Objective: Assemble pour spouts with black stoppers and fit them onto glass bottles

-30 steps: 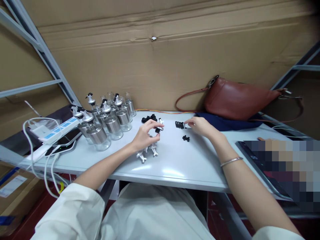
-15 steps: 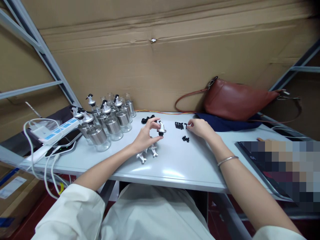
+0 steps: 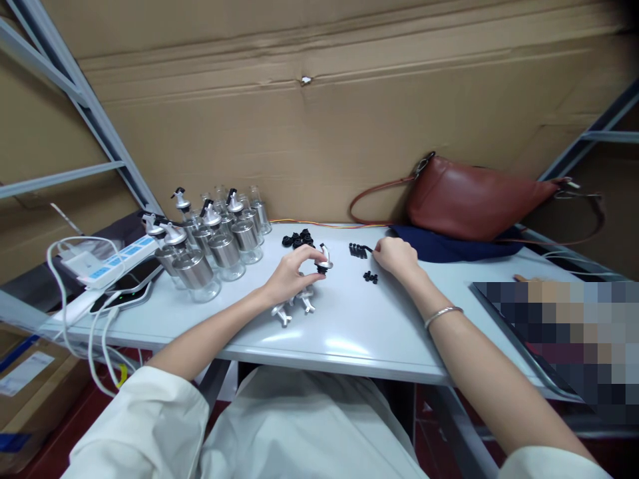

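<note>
Between the thumb and fingers of my left hand (image 3: 292, 274) is a silver pourer spout (image 3: 324, 265) with a black stopper underneath, held above the table. My right hand (image 3: 397, 256) is closed in a pinch on a small black lever piece (image 3: 369, 249), just right of a row of similar black pieces (image 3: 357, 251). Small black caps (image 3: 370, 277) lie a little nearer to me. Below my left hand lie several silver spout parts (image 3: 306, 303). Behind it is a heap of black stoppers (image 3: 299, 237).
Several glass bottles with steel bands (image 3: 196, 269) stand at the left, some with pourers on. Beside them are a power strip (image 3: 124, 259) and white cables. A brown leather bag (image 3: 474, 199) rests on dark blue cloth (image 3: 439, 247). Cardboard (image 3: 299, 146) backs the table (image 3: 359, 332).
My right hand has turned its wrist and moved slightly left, and the black piece in it is now tilted. My left hand has lowered the pourer spout slightly.
</note>
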Available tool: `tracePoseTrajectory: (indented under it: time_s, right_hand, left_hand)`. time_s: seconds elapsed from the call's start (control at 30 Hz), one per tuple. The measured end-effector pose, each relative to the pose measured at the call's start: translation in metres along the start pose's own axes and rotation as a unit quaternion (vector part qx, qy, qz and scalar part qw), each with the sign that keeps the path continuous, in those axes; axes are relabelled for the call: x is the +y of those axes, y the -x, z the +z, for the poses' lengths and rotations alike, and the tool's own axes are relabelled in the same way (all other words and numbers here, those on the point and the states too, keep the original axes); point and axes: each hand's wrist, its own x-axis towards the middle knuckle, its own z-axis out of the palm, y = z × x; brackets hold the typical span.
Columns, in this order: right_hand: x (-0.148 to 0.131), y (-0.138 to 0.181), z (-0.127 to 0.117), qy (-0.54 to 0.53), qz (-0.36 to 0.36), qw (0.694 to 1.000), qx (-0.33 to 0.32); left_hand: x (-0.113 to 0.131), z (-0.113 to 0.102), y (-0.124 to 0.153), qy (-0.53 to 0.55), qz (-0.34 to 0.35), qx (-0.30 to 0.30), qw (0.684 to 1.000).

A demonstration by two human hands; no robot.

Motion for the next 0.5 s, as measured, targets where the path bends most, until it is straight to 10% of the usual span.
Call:
tracePoseTrajectory:
  time_s: [0.23,0.5]
  right_hand:
    - [-0.006,0.016,-0.019,-0.039,-0.004,0.994,0.098]
    - [-0.036,0.038,-0.015,-0.202,-0.295,0.886,0.295]
  left_hand:
    - [-0.002,0.001,0.001,0.02,-0.017,-0.001,1.0]
    - [-0.001,-0.001,-0.001,0.007,0.0,0.0,1.0]
